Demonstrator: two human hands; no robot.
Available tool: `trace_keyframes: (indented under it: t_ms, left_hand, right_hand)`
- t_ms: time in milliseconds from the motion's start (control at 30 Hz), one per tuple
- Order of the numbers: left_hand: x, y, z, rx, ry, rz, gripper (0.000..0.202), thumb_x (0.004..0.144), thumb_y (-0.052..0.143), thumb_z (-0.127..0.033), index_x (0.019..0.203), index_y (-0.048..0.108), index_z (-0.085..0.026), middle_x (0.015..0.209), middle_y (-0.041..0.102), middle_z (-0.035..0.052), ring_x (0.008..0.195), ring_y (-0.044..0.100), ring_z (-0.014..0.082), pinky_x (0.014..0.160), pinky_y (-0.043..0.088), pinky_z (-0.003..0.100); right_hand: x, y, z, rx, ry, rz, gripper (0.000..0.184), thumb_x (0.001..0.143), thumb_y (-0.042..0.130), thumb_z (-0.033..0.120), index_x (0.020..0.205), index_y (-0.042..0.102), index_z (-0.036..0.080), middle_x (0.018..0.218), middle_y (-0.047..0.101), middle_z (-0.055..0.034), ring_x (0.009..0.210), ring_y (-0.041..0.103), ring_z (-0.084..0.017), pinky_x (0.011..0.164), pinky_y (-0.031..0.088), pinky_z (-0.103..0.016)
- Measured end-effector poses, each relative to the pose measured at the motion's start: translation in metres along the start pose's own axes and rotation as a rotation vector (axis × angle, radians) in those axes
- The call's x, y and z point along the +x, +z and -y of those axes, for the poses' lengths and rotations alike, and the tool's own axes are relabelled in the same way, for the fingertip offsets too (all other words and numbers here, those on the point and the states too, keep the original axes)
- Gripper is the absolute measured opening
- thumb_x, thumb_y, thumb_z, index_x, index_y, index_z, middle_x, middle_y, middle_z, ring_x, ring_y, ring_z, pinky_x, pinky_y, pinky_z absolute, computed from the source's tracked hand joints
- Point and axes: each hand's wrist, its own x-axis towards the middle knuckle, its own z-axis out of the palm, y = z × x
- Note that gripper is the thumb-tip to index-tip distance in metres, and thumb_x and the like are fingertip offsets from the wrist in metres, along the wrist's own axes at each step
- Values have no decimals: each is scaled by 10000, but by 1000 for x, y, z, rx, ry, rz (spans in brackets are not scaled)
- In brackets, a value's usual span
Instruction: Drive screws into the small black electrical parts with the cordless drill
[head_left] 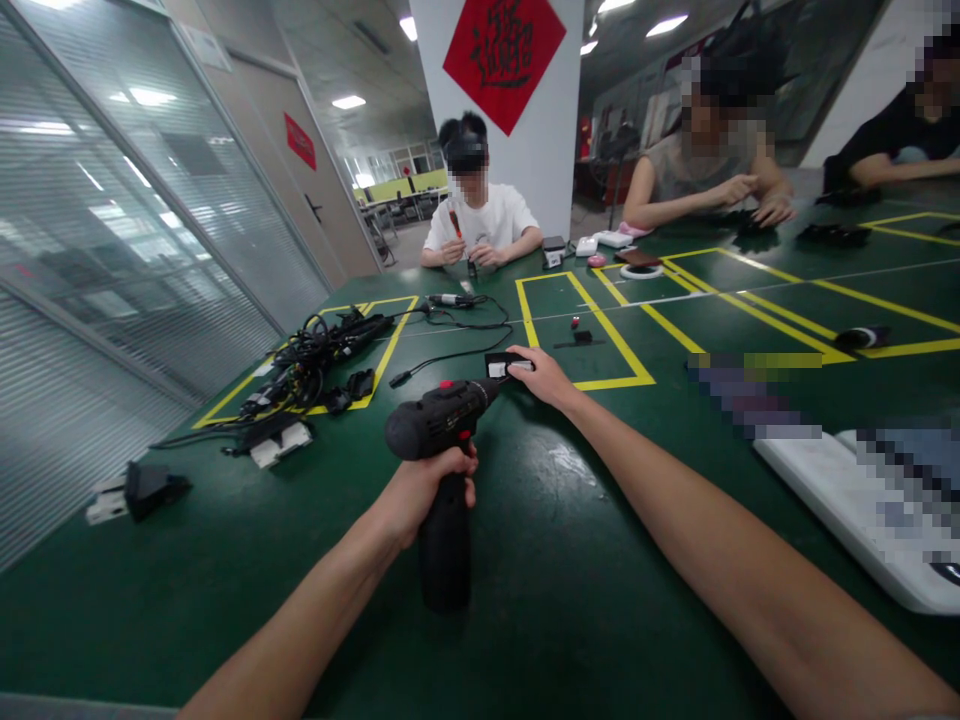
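My left hand [429, 490] is wrapped round the grip of a black cordless drill [439, 420] with a red switch, its nose pointing away toward a small black power adapter [504, 364]. My right hand [541, 375] reaches forward and holds that adapter down on the green table [570, 560], fingers curled over its right end. The drill's tip sits at the adapter's near side.
A tangle of black cables and adapters [315, 365] lies at the left, with loose adapters [146, 490] nearer the edge. Three other people sit at the far side. A white tray [847, 500] is at the right. Yellow tape marks boxes on the table.
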Motion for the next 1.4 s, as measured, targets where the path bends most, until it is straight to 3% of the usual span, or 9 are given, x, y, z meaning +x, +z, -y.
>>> trace_keyframes:
  t_ms: [1400]
  left_hand:
    - [0,3,-2,41,21,-1,150,673,597,-223,797,567,-142,671,554,-7,477,559,105,495,390,229]
  right_hand:
    - [1,1,-1,-14,-35,-28,398,814,594,306,1194,662,210,1125,631,-63,1019,605,-228,986,446,-378]
